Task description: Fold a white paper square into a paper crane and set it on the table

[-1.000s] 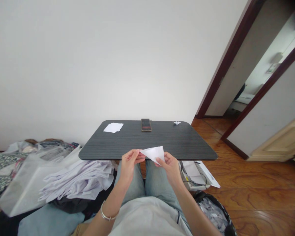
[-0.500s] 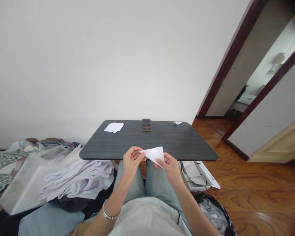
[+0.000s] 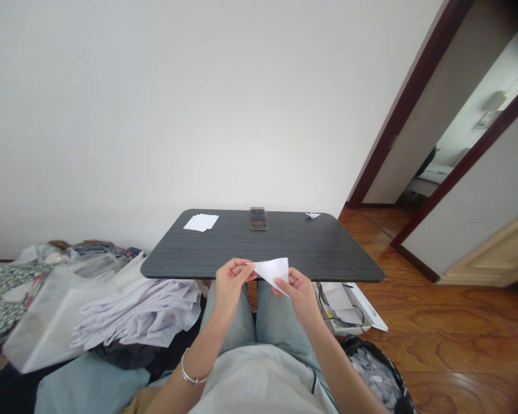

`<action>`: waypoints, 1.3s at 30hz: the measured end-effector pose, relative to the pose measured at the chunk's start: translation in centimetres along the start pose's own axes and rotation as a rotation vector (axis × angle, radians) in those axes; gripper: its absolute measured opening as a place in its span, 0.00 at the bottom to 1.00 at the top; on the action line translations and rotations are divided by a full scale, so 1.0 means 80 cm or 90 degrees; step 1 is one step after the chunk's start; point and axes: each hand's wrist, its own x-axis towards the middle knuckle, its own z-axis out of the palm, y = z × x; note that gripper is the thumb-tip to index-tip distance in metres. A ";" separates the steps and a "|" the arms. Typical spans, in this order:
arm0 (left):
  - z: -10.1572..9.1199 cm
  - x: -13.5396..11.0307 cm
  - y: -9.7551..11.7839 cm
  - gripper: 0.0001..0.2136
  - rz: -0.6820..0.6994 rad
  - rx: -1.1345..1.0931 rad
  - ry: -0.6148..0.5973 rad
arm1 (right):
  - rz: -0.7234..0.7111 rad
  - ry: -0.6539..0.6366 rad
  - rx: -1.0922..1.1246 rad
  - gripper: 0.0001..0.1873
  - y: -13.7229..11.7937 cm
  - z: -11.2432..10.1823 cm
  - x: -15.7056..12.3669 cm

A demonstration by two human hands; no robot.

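Observation:
A small piece of white paper (image 3: 273, 269), folded to a roughly triangular shape, is stretched between my two hands above the near edge of the dark table (image 3: 224, 244). My left hand (image 3: 232, 277) pinches its narrow left corner between thumb and fingers. On the other side, my right hand (image 3: 300, 293) grips the wider end, thumb on top and fingers behind. Several white paper sheets (image 3: 201, 222) lie in a loose stack at the table's far left. A small folded paper figure (image 3: 313, 215) sits at the far right.
A phone-like device (image 3: 258, 219) lies at the table's far middle. Clothes (image 3: 142, 313) are heaped on the left. Below the table's right side are a box with cables (image 3: 343, 313) and a black-lined bin (image 3: 377, 368) holding scraps. A white wall (image 3: 259, 103) rises behind.
The whole view has shifted very slightly. Both hands keep their hold on the folded paper, with hardly any visible movement.

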 end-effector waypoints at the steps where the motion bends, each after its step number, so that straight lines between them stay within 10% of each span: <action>1: -0.001 0.000 0.000 0.11 -0.007 -0.007 -0.006 | -0.001 -0.001 -0.001 0.16 0.000 0.000 0.000; 39: -0.006 0.003 0.000 0.16 -0.016 -0.047 -0.014 | -0.027 0.012 -0.026 0.14 0.001 -0.002 0.001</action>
